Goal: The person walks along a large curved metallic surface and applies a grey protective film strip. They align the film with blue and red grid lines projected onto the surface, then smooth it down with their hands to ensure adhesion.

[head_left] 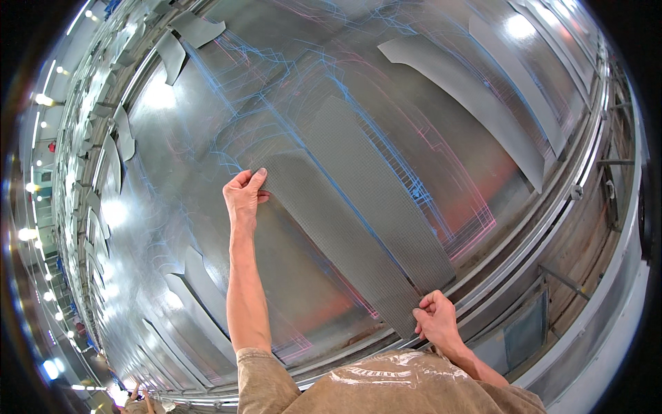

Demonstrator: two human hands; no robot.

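Note:
My left hand (245,193) pinches the far left corner of a long grey, finely checked sheet piece (324,234). My right hand (434,317) grips its near right corner, close to the metal table's front edge. A second checked piece (372,165) lies along its right side on the metal surface (276,290), which is covered in blue and pink drawn lines. The near ends of the two pieces meet or overlap; I cannot tell which.
More grey cut pieces (469,103) lie to the right and in rows along the left (193,297). A railed edge (579,193) with metal framework curves along the front and right. Another person (134,403) is small at the lower left.

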